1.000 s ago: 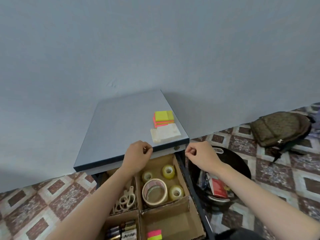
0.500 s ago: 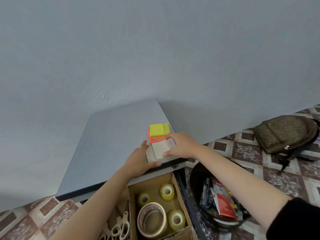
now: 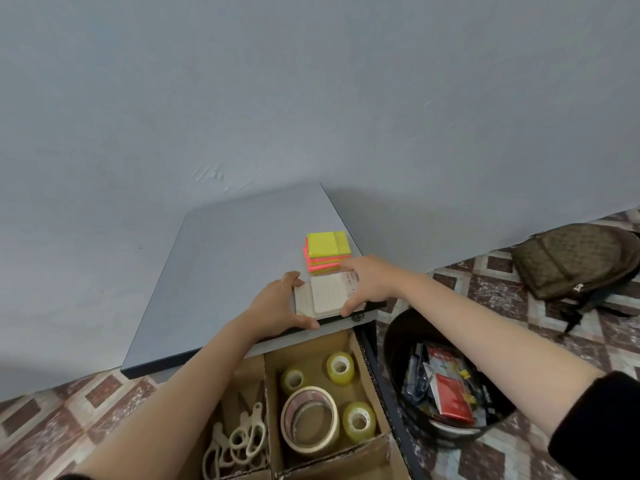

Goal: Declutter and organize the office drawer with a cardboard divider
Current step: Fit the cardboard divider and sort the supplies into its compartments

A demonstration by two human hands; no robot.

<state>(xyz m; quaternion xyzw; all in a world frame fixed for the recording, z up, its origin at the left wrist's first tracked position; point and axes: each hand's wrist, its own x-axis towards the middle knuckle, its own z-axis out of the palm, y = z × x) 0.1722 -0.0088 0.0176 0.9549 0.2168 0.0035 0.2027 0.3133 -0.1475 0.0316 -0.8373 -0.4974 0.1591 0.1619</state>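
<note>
Pads of pale paper sit at the near right corner of the table, just in front of a bright stack of sticky notes. Their long axis runs left to right along the table's near edge. Both hands are already on them. The left hand cups the left end, thumb lying along the near side and fingers curled at the far left corner. The right hand clamps the right end, fingers over the far edge and thumb at the near right corner. Neither hand is nearer, since the pads are pinched between the two. The open drawer's cardboard divider lies directly below the near edge. The carry will probably go up, toward the person, then down into a compartment.
</note>
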